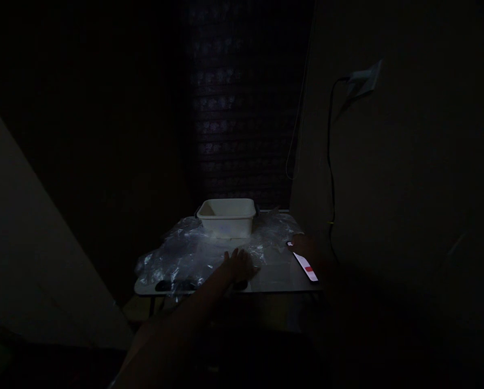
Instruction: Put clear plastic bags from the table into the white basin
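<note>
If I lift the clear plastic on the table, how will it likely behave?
The clear plastic is probably floppy, because it lies in crumpled folds. It looks thin, so likely light. Its shiny surface may feel slippery.

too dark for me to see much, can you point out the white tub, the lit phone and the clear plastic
White tub [228,227]: head view, front wall.
Lit phone [304,265]: head view, bright screen.
Clear plastic [177,255]: head view, crinkled left part.

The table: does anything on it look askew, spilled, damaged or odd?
The clear plastic looks untidy: it lies crumpled across much of the table, on both sides of the white tub, and part droops over the near edge. No spill or damage stands out, though dimness could hide some.
</note>
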Tool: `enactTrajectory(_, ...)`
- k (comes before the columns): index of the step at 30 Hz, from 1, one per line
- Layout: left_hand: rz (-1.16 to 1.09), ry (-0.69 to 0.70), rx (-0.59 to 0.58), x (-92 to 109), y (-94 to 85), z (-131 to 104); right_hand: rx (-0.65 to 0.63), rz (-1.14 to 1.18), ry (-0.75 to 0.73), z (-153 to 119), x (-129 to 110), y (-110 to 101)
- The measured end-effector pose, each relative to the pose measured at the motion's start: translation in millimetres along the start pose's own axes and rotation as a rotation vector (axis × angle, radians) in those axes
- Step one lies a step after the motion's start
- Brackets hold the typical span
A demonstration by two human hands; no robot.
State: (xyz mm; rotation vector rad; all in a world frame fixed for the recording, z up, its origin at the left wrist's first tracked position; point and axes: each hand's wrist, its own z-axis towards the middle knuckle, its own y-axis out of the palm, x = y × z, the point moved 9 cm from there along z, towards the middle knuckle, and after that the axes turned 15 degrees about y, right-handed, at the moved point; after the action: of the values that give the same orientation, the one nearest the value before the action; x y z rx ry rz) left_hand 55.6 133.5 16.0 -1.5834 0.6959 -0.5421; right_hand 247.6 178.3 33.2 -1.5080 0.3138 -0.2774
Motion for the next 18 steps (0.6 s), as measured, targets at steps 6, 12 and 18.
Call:
enactTrajectory(6,-0.003,0.037,-0.003,6.9,-0.7,3.6,0.028,0.021,0.003,6.4,-2.0,2.9)
enactTrajectory(12,0.004,0.066,-0.012,14.4,2.9,4.2,0.033,0.032,0.005,7.3,1.2,0.7)
enactTrajectory(18,-0.018,0.071,-0.063,17.9,7.2,2.8,0.052,0.018,0.018,3.0,0.3,-1.2)
